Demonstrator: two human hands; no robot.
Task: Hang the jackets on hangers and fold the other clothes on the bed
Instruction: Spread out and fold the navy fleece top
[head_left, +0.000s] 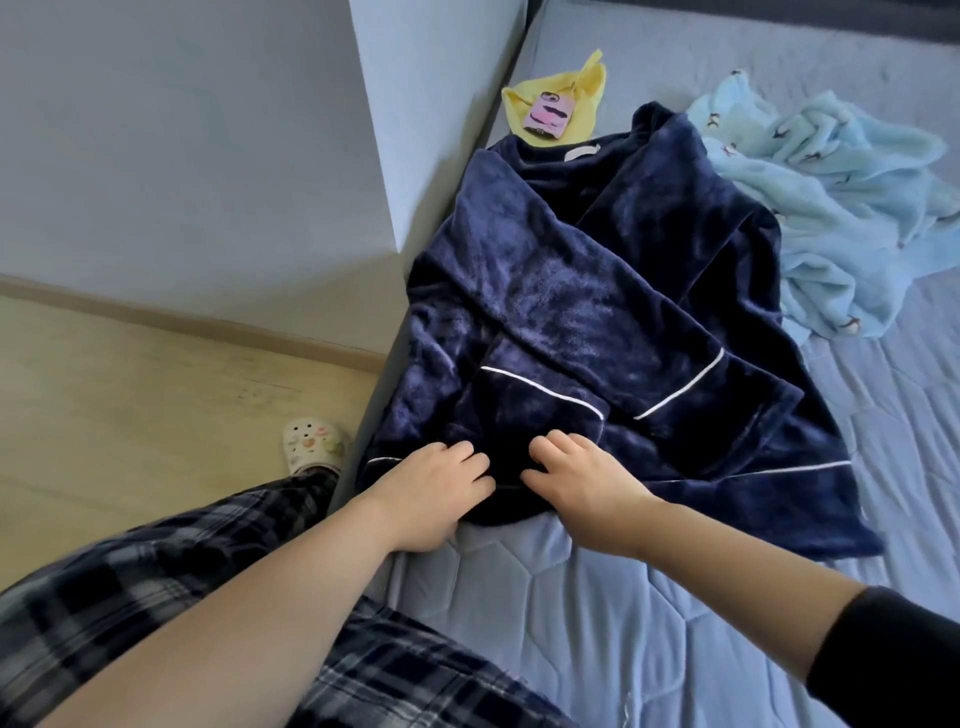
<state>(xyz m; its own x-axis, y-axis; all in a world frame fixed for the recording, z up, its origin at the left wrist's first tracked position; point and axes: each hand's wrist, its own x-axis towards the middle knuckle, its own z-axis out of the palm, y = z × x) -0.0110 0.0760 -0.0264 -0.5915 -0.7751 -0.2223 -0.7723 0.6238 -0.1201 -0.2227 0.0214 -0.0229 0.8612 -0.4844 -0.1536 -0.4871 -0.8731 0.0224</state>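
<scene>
Bed (675, 623) is filling the right side, its grey-blue quilted cover showing near the camera; grey wall (182, 130) is standing at left, its corner jutting toward the bed edge; pale wood floor (130, 389) is showing below it. Navy garment (597, 312) - plush, with white piping - is lying spread on the bed by the left edge, its near end bunching at the hands and its far end reaching the yellow cloth. Plaid trousers (156, 597) are covering the person's legs at bottom left; blue fleece (831, 208) is lying crumpled just right of the navy garment, touching it. Left hand (436, 493) is gripping the near edge of the navy garment, fingers curling into the fabric; right hand (582, 483) is doing the same just beside it - both clamped on the cloth, a fold bunching between them. Black sleeve (893, 649) is covering the right forearm; yellow cloth (561, 98) is lying at the far end by the wall; white clog (311, 444) is resting on the floor beside the bed; pink tag (549, 115) is sitting on the yellow cloth.
</scene>
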